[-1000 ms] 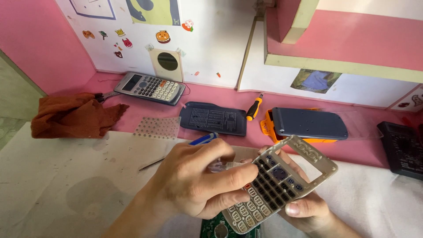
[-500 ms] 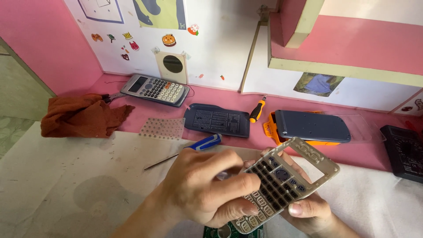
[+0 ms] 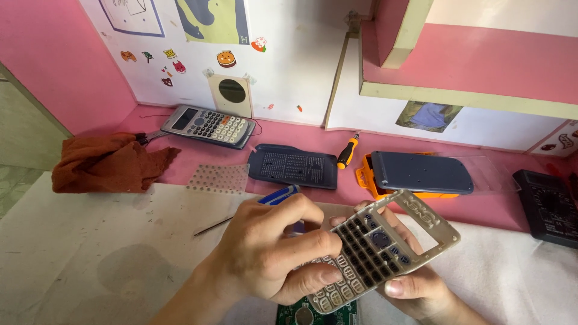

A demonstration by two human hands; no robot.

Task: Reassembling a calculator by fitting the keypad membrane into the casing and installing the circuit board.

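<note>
Calculator front shell point(image 3: 385, 253), a silver-grey frame with its keypad in place and an empty display window, sits between the two hands just above the white tabletop point(image 3: 84, 241), at the lower middle of the view. The left hand point(image 3: 271, 253) lies over its lower-left end, fingers curled and pressed onto the keys, thumb against the bottom rows. The right hand point(image 3: 415, 289) cups it from beneath, thumb pinching the lower right edge, the other fingers showing behind the frame. The shell's long axis runs from lower left to upper right, window end tilted up and away from the person; both hands touch it, the left covering more of the key face.

Under the hands a green circuit board point(image 3: 313, 314) peeks out at the bottom edge. Just behind the left knuckles lies a blue-handled tool point(image 3: 278, 196) with a thin metal shaft pointing left. Further back, on the pink ledge point(image 3: 198, 153), are a dark grey back cover point(image 3: 294, 167), an orange-handled screwdriver point(image 3: 348, 153), a blue-grey case on an orange tray point(image 3: 420, 172), a whole grey calculator point(image 3: 208, 125), a dotted rubber key mat point(image 3: 218, 178) and a rust-coloured cloth point(image 3: 108, 164). A black multimeter point(image 3: 548, 206) sits far right. Nothing stands between the hands and the shell.
</note>
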